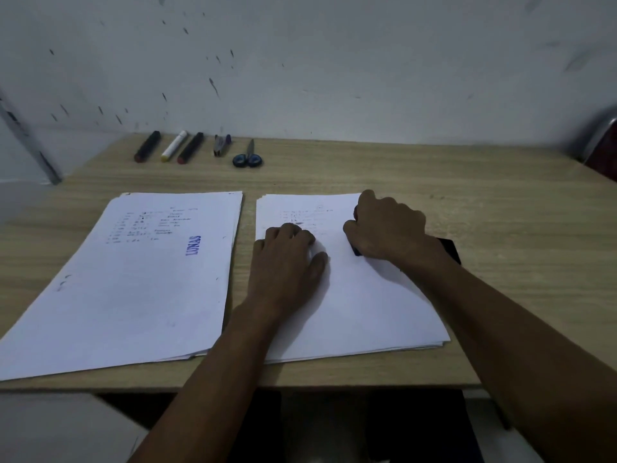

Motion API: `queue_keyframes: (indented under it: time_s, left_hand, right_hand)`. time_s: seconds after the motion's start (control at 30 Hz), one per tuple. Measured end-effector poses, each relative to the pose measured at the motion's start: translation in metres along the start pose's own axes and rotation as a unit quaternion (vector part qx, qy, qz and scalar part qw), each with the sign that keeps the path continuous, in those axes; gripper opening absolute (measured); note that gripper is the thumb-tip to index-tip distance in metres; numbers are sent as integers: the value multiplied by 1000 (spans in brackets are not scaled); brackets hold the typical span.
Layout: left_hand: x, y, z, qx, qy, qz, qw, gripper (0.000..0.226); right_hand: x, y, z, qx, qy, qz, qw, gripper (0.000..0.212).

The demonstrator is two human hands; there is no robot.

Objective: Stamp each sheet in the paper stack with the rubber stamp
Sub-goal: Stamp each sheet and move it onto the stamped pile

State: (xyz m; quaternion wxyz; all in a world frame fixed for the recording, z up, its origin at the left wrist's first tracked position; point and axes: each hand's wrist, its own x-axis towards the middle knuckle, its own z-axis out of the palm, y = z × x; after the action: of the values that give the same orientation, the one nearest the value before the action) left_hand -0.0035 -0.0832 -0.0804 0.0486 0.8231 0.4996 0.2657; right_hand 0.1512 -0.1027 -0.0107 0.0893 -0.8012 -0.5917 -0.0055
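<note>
Your wooden desk (434, 168) sits against a pale wall (334, 61). Two piles lie side by side: the stamped pile (133, 279) at nine o'clock and the paper stack (360, 305) under your hands. Your left hand (287, 259) rests flat on its top sheet. Your right hand (387, 228), at three o'clock from the left, grips the rubber stamp (356, 250) pressed down on the sheet, its long side running toward twelve. Pens (173, 147) and scissors (247, 158) wait at eleven o'clock.
</note>
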Motion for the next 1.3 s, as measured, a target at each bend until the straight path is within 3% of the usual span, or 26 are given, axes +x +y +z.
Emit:
queue_keyframes:
  time_s: [0.23,0.33,0.43,0.57,0.93,1.3]
  left_hand:
    - [0,-1,-1,-15,3,0,1000,24]
    - [-1,-2,-1,-17,5,2,1000,21]
    - [-1,-3,-1,-15,8,4,1000,19]
    - [1,-4,-1,-5,8,9,1000,20]
    - [2,-7,3,-4,7,5,1000,22]
    - [2,-6,2,-18,2,11,1000,32]
  right_hand:
    - [-5,12,2,160,8,27,987,18]
    - [-7,25,2,295,71,63,951,30]
    - [-8,42,-2,347,135,85,924,31]
    - [-8,69,-8,307,189,124,924,29]
    - [-32,103,-7,230,225,182,929,32]
    - [-38,103,1,224,196,182,937,34]
